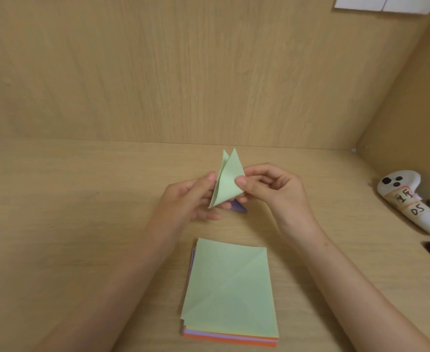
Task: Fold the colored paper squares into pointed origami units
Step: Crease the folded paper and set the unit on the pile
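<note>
Where wood desk (81, 224) meets wood wall (158, 72) | paper stack (230, 293) | white controller (412, 201)

Head view, one wide-angle look forward and down over the desk.
Rides above the person's own arms, squarely facing the wooden back panel (158, 72) and tipping down onto the desk top (56, 224). Close in: catches both forearms running in from the bottom corners, left hand (183, 201) and right hand (277, 191) meeting at the folded green paper (227, 184) just past mid-frame, paper stack (229, 288) right beneath, near the lower edge. Takes in the side panel (412, 97) on the right, gives the whole upper half to that back panel.
</note>
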